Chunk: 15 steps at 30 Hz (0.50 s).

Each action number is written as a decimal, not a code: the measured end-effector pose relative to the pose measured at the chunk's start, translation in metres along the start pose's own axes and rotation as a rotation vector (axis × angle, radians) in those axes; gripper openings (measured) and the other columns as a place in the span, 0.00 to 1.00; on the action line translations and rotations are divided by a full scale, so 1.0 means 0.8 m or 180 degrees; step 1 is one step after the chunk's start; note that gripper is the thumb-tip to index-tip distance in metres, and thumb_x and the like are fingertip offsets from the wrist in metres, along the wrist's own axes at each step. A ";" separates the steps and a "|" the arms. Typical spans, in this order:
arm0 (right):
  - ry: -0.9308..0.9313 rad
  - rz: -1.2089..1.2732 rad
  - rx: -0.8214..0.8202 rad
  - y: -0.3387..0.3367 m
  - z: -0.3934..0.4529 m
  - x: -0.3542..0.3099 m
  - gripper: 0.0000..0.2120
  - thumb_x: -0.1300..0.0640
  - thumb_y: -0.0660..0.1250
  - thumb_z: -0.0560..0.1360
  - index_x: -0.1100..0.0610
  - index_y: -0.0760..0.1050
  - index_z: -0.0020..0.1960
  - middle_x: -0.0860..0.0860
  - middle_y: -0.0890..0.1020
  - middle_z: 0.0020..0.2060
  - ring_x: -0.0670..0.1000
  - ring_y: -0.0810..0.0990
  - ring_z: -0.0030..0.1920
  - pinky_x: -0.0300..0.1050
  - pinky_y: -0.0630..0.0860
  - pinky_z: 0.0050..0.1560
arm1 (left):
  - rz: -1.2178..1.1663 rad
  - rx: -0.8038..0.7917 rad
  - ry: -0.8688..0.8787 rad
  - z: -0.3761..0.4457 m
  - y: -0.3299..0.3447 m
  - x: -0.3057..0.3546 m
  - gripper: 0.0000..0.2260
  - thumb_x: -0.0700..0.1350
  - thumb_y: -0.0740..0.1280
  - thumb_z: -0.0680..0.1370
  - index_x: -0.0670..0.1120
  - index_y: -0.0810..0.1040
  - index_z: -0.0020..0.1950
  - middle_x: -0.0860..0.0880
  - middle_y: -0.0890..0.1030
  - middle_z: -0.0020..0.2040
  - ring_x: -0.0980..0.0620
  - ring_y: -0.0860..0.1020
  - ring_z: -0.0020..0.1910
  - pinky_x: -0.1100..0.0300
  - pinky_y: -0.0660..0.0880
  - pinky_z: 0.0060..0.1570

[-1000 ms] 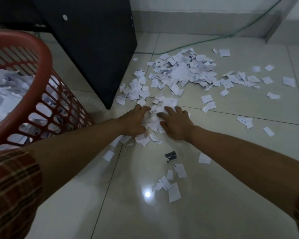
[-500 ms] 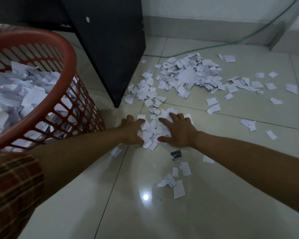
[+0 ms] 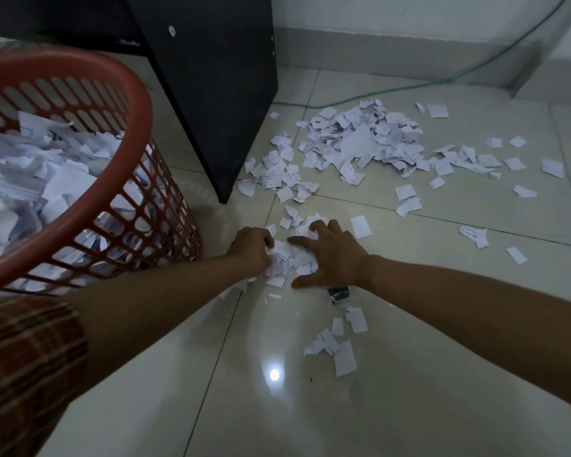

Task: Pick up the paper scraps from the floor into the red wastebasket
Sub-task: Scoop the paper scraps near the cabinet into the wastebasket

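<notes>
Head view: a handful of scraps is being gathered beside a wastebasket that is already well filled.

The red wastebasket (image 3: 136, 103) is seen at the left, heaped high with white paper, so a large share of the work is judged done. Between the two hands a small bunch of scraps (image 3: 285, 258) is pressed together on the tiled floor (image 3: 409, 390): the left hand (image 3: 253, 249) is curled round its side of the bunch, while the right hand (image 3: 333, 255) is laid over the other side with fingers spread and bent onto the paper. Much is left: a big pile of scraps (image 3: 360, 143) lies farther off near the dark cabinet (image 3: 218, 77), loose pieces are scattered to the right, and a few more (image 3: 340, 341) lie nearer. A small dark object (image 3: 339, 294) lies just beside the right wrist.
</notes>
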State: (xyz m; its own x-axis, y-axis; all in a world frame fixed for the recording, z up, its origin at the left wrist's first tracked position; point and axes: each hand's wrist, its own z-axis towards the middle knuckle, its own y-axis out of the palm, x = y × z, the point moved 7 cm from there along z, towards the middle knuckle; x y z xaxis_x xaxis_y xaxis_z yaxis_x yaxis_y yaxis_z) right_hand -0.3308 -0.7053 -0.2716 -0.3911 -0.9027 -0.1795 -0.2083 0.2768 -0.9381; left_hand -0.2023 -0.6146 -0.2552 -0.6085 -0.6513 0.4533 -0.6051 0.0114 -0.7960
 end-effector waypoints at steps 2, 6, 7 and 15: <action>-0.0114 -0.0059 -0.0037 0.004 0.000 -0.003 0.40 0.27 0.64 0.67 0.41 0.60 0.74 0.55 0.63 0.68 0.58 0.63 0.64 0.53 0.70 0.60 | 0.0013 -0.0031 -0.0002 0.000 0.000 0.000 0.10 0.30 0.72 0.70 0.39 0.82 0.50 0.41 0.79 0.56 0.45 0.78 0.55 0.60 0.75 0.51; -0.0332 0.0564 -0.0115 0.001 -0.002 -0.017 0.24 0.43 0.70 0.73 0.48 0.72 0.67 0.55 0.68 0.61 0.56 0.70 0.56 0.45 0.69 0.56 | 0.0014 -0.0056 -0.0008 -0.001 0.006 -0.003 0.06 0.30 0.69 0.72 0.38 0.84 0.46 0.42 0.82 0.50 0.46 0.80 0.51 0.62 0.74 0.47; -0.0355 0.0627 -0.0159 -0.001 -0.002 -0.020 0.21 0.47 0.70 0.74 0.50 0.74 0.65 0.56 0.70 0.60 0.56 0.72 0.54 0.44 0.69 0.54 | 0.0007 -0.0073 -0.0015 -0.001 0.007 -0.003 0.06 0.31 0.69 0.73 0.37 0.84 0.46 0.41 0.82 0.49 0.46 0.80 0.51 0.62 0.74 0.47; -0.0238 0.0525 -0.0265 -0.009 -0.001 -0.015 0.12 0.65 0.67 0.72 0.59 0.80 0.55 0.58 0.79 0.54 0.58 0.77 0.54 0.40 0.66 0.45 | 0.0003 -0.0207 0.0077 -0.009 0.018 0.006 0.06 0.34 0.70 0.73 0.37 0.83 0.49 0.40 0.83 0.50 0.45 0.80 0.52 0.64 0.71 0.45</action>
State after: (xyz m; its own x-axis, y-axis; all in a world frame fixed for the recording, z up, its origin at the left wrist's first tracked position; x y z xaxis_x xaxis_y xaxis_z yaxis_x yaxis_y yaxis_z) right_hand -0.3252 -0.6961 -0.2627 -0.3589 -0.8640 -0.3531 -0.2216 0.4463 -0.8670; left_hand -0.2177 -0.6125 -0.2618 -0.6209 -0.6328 0.4626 -0.6361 0.0619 -0.7691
